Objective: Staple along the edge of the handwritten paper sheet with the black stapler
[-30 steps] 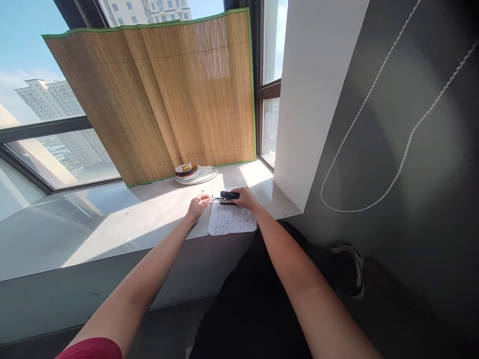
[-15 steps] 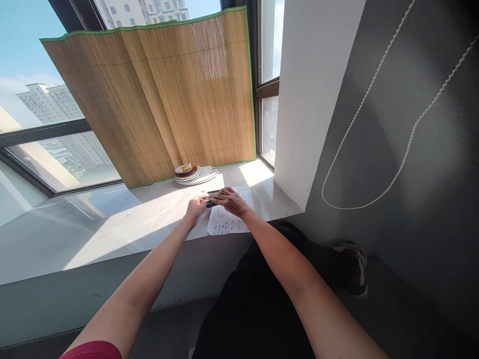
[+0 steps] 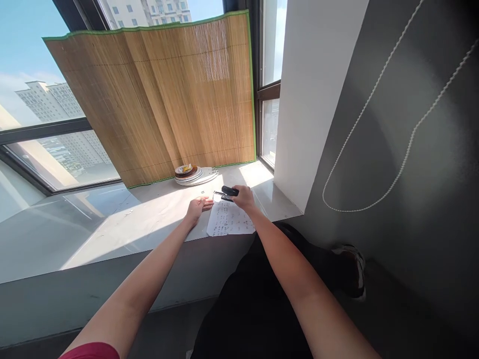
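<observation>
My right hand grips a black stapler over the upper part of a sheet of paper. The stapler's jaws are spread, pointing left, and a thin metal piece sticks out of its front. Handwriting covers the white paper, which lies on the sill near its front edge. Beside the paper's left edge, my left hand has its fingers stretched toward the sheet and holds nothing that I can see. A tiny grey piece lies on the sill just beyond my left fingers.
A stack of plates stands at the back of the white sill. Behind it a bamboo mat leans against the window. A beaded cord hangs at the right by the grey wall.
My left hand has come off the stapler, and its fingers have straightened. My right hand has shifted slightly right with the stapler, whose jaws now show spread.
</observation>
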Demonstrator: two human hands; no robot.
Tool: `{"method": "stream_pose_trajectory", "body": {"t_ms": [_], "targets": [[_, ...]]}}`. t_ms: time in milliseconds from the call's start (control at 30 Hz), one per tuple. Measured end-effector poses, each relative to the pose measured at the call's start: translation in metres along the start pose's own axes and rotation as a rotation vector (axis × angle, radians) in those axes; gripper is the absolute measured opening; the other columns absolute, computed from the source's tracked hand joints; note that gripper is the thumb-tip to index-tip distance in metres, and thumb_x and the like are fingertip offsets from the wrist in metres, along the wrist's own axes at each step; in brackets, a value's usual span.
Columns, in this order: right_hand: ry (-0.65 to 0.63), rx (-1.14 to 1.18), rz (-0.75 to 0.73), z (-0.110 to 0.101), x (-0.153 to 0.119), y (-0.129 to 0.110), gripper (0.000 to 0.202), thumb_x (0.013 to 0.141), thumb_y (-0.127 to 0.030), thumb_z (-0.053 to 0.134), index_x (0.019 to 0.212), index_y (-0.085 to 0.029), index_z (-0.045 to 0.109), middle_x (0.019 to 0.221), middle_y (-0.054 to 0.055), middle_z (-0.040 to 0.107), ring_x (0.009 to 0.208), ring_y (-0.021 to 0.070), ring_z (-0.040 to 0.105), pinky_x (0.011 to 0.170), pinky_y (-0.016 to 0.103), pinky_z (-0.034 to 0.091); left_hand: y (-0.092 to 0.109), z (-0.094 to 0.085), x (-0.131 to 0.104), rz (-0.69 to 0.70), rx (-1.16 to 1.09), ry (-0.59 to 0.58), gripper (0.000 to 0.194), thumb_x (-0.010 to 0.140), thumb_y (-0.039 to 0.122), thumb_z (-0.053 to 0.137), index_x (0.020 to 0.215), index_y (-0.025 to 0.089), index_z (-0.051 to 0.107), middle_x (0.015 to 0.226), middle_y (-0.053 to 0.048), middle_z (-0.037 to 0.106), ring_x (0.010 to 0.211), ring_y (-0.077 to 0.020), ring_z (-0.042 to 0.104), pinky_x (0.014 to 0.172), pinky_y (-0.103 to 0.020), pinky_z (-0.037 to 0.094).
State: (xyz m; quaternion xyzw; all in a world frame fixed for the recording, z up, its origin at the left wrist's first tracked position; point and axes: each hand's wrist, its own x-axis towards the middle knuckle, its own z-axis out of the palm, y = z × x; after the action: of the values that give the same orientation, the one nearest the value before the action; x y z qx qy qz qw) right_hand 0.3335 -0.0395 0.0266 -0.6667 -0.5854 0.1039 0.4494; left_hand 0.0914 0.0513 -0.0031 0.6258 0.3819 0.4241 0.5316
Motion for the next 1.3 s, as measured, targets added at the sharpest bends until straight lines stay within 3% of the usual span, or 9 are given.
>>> {"method": "stream_pose_trajectory", "body": {"t_ms": [100,200,267,400,533,700,933,1167,1300], "targets": [[-0.109,-0.014,0.066,-0.005,0.001,0.008,0.034,0.081,-0.017,0.087,0.114,-0.022,0.082,0.108,0.010,0.081,0.100,0.0265,0.074,0.078,0.031,0.056,-0.002,-0.001,0.001,0.044,0.106,-0.054,0.042,0.102,0.051,0.067,0.107,0.011,0.075,0.097,-0.017,0.081,0.069,-0.0198,0.075,0.058,-0.029,0.058],[-0.173,-0.034,0.084,-0.008,0.002,0.012,0.037,0.082,-0.015,0.085,0.118,-0.022,0.081,0.113,0.011,0.080,0.103,0.0271,0.073,0.074,0.029,0.054,-0.003,-0.001,0.001,0.104,0.168,-0.112,0.052,0.097,0.066,0.067,0.098,0.014,0.077,0.076,-0.008,0.074,0.048,-0.0125,0.054,0.044,-0.025,0.040],[-0.199,-0.055,0.063,-0.010,0.002,0.013,0.038,0.082,-0.014,0.083,0.119,-0.023,0.081,0.115,0.010,0.079,0.105,0.0277,0.073,0.076,0.029,0.054,-0.003,0.000,0.001,0.144,0.188,-0.161,0.056,0.096,0.071,0.065,0.093,0.016,0.078,0.066,-0.004,0.066,0.045,-0.0111,0.045,0.045,-0.025,0.036],[-0.182,-0.103,-0.029,-0.013,0.000,0.011,0.042,0.085,-0.022,0.085,0.126,-0.025,0.077,0.125,0.011,0.076,0.115,0.0305,0.068,0.092,0.039,0.055,0.002,0.004,-0.003,0.194,0.225,-0.230,0.056,0.096,0.071,0.064,0.086,0.018,0.077,0.060,0.000,0.058,0.049,-0.0126,0.046,0.052,-0.027,0.038],[-0.053,-0.177,-0.414,-0.010,-0.007,0.000,0.041,0.098,-0.031,0.075,0.138,-0.027,0.069,0.150,0.012,0.065,0.140,0.0346,0.051,0.113,0.055,0.043,0.006,0.008,-0.007,0.197,0.305,-0.256,0.056,0.095,0.071,0.064,0.084,0.017,0.077,0.055,0.002,0.053,0.047,-0.0121,0.040,0.053,-0.027,0.033],[-0.188,-0.335,-0.844,0.006,-0.013,-0.019,0.028,0.103,-0.008,0.056,0.117,-0.026,0.072,0.141,0.011,0.071,0.137,0.0314,0.051,0.114,0.056,0.033,0.008,0.013,-0.005,0.232,0.412,-0.257,0.059,0.093,0.072,0.064,0.073,0.018,0.075,0.051,0.002,0.049,0.049,-0.0136,0.040,0.056,-0.028,0.034],[-0.174,-0.435,-0.934,0.017,-0.014,-0.025,0.041,0.093,0.009,0.044,0.106,-0.023,0.067,0.114,0.010,0.075,0.115,0.0289,0.057,0.105,0.049,0.032,0.006,0.013,-0.003,0.272,0.458,-0.223,0.063,0.089,0.075,0.068,0.060,0.020,0.067,0.051,0.001,0.052,0.054,-0.0153,0.045,0.061,-0.028,0.039],[-0.161,-0.405,-0.985,0.016,-0.016,-0.026,0.027,0.105,-0.009,0.051,0.117,-0.024,0.070,0.118,0.011,0.074,0.112,0.0288,0.055,0.100,0.047,0.032,0.006,0.011,-0.002,0.284,0.474,-0.240,0.081,0.083,0.095,0.055,0.049,0.021,0.055,0.048,-0.002,0.052,0.049,-0.0144,0.044,0.057,-0.030,0.038],[-0.165,-0.452,-1.002,0.018,-0.016,-0.030,0.030,0.106,-0.008,0.049,0.113,-0.023,0.074,0.122,0.012,0.074,0.114,0.0286,0.053,0.099,0.046,0.032,0.008,0.011,-0.001,0.280,0.477,-0.249,0.083,0.080,0.098,0.056,0.049,0.022,0.054,0.048,-0.003,0.053,0.049,-0.0146,0.045,0.057,-0.030,0.039]]}}
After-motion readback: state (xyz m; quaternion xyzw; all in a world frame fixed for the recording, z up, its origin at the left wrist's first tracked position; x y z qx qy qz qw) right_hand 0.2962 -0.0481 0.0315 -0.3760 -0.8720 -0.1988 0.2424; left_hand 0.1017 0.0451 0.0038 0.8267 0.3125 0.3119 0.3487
